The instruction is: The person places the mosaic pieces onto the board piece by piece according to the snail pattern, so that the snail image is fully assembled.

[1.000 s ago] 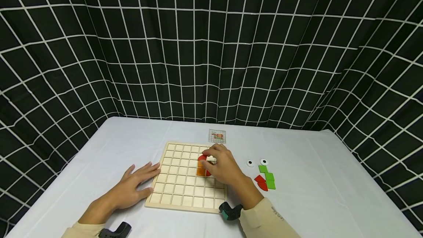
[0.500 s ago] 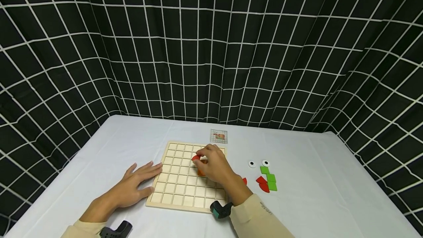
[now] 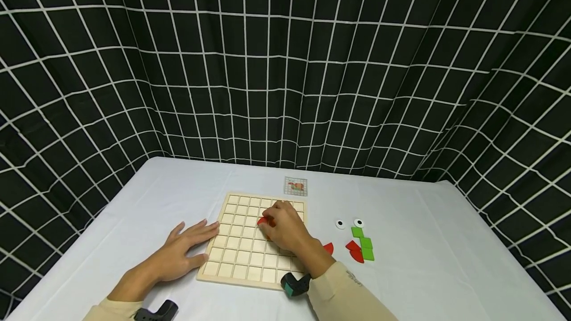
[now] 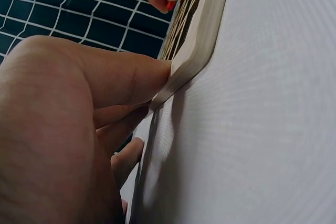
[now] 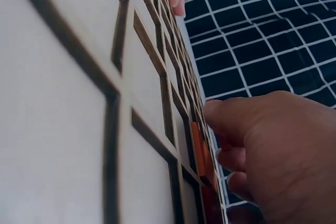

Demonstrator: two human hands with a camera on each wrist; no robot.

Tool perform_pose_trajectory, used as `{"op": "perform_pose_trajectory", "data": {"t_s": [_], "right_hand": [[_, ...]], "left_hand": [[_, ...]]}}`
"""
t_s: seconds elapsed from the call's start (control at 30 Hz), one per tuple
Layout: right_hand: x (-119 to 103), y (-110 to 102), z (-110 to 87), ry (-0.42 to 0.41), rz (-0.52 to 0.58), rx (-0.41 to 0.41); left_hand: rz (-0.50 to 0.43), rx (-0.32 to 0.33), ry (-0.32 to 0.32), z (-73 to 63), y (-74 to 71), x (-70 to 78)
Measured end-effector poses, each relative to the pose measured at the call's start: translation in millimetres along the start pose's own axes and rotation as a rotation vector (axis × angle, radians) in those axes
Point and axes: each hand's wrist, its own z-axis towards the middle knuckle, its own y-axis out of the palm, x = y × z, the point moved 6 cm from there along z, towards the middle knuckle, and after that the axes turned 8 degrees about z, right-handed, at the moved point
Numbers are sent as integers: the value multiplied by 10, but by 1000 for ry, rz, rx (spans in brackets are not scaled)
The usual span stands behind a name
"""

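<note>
Your right hand [image 3: 285,227] pinches the red piece [image 3: 262,221] — likely light, stiff; grip its rim — and your outstretched left hand [image 3: 178,251] touches the board [image 3: 243,244] at its left edge.

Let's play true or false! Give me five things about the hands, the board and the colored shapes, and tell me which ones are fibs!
1. The right hand pinches a red piece over the wooden board. True.
2. The left hand is up in the air. False: the left hand touches the board's left edge.
3. Two eye pieces lie on the white table, right of the board. True.
4. The picture card lies on the board. False: it lies on the table, beyond the board's far edge.
5. Three green pieces lie off the board. True.
</note>
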Motion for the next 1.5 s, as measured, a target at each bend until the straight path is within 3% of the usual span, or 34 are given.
{"op": "perform_pose_trajectory", "data": {"t_s": [0.23, 1.0, 1.23, 1.5], "right_hand": [[24, 47, 4, -5, -43, -12], [18, 54, 16, -16, -31, -10], [-44, -101, 12, -17, 41, -6], [-77, -430, -27, 54, 90, 46]], "left_hand": [[8, -9, 4, 0, 27, -20], [12, 5, -2, -8, 11, -15], [-5, 8, 3, 0, 9, 2], [-5, 10, 7, -1, 9, -7]]}}
